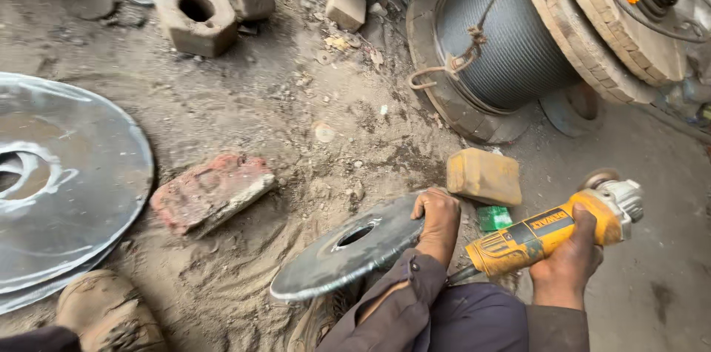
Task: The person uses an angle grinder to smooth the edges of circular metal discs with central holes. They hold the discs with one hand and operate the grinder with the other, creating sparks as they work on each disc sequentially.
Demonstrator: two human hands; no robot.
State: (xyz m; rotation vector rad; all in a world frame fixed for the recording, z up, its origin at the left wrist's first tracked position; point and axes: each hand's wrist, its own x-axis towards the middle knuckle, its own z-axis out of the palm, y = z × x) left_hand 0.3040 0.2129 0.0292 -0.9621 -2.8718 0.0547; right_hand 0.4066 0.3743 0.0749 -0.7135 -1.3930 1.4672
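Note:
My left hand (438, 217) grips the right edge of a round steel disc (348, 248) with a hole in its middle, holding it tilted just above the dirt floor. My right hand (569, 259) is closed around the body of a yellow angle grinder (552, 230), whose head points up and to the right, away from the disc. My knee and dark trousers (452, 319) sit below both hands.
A large steel disc (67, 174) lies at the left, a red brick (211, 190) in the middle. A yellowish block (485, 176) and small green box (494, 217) sit near my hands. A cable spool (511, 34) stands at the back right, concrete blocks (196, 15) behind. A boot (107, 311) shows at lower left.

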